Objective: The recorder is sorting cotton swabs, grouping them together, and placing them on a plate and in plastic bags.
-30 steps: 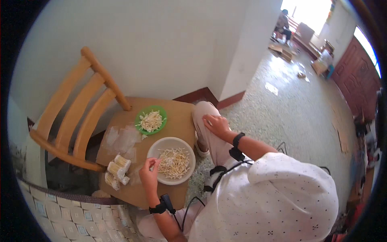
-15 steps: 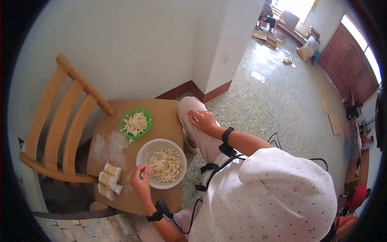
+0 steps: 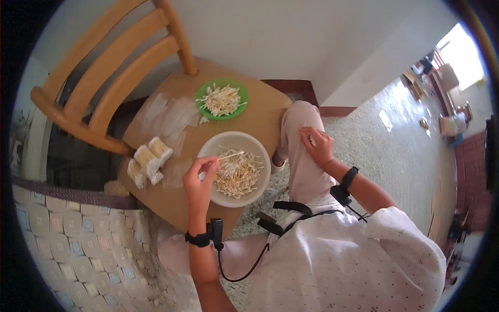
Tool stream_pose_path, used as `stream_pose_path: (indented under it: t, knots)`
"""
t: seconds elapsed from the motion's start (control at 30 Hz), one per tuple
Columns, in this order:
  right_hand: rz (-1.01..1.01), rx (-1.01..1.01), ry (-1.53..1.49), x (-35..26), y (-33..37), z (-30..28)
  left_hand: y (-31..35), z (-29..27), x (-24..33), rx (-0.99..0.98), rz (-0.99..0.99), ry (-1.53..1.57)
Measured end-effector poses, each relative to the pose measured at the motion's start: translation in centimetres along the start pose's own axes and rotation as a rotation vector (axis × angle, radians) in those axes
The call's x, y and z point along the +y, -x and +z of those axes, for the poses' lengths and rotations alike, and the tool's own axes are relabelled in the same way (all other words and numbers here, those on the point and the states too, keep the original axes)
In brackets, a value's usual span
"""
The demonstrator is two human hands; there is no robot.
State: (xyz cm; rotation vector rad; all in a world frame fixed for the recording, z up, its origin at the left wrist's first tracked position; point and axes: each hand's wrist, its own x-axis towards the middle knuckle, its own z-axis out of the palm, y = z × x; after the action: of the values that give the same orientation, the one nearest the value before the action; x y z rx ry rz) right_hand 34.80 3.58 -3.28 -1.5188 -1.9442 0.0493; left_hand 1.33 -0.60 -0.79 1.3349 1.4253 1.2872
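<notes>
My left hand (image 3: 198, 176) is closed in a pinch on a cotton swab (image 3: 230, 156), over the left rim of a white bowl (image 3: 204, 146). Loose cotton swabs (image 3: 238, 174) are heaped inside that bowl. My right hand (image 3: 318, 145) lies on my right knee with its fingers curled; a small white bit shows among them, too small to name. Farther back, a green bowl (image 3: 245, 94) holds more cotton swabs (image 3: 221, 101). Bundles of cotton swabs in clear wrap (image 3: 152, 156) lie to the left of the white bowl.
Everything stands on a brown cardboard sheet (image 3: 267, 112) laid over a wooden chair with a slatted back (image 3: 130, 78). Clear plastic bags (image 3: 169, 117) lie flat beside the green bowl. A patterned cushioned seat (image 3: 78, 244) is at the lower left, and a wall (image 3: 260, 41) rises behind.
The view has swung, so the chair and bowls appear higher and farther right. A swab now shows plainly in my left hand over the white bowl. My right hand stays on the knee.
</notes>
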Motion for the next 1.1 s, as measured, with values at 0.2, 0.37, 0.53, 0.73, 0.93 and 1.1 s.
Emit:
stream_pose_path:
  t: [0.2, 0.37, 0.53, 0.73, 0.93, 1.1]
  knots:
    - [0.035, -0.037, -0.048, -0.8, 0.2, -0.9, -0.1, 1.2, 0.4, -0.037, -0.085, 0.237]
    - [0.022, -0.051, -0.053, -0.9, 1.0, -0.9, -0.7, 1.3, -0.7, 0.026, -0.076, 0.352]
    - [0.119, -0.178, -0.284, -3.5, -0.2, -1.6, -0.1, 0.5, 0.5, 0.051, -0.067, 0.419]
    - [-0.172, -0.546, -0.891, -13.4, -6.5, 2.2, 1.4, -1.5, 0.7, 0.203, 0.026, 0.395]
    - [-0.426, -0.564, -0.819, -13.9, -10.3, 7.6, 0.8, -1.2, 0.4, 0.187, -0.095, 0.227]
    - [-0.35, -0.56, -0.918, -13.8, -10.1, 8.3, 0.8, 0.2, -0.7, 0.127, -0.146, 0.293]
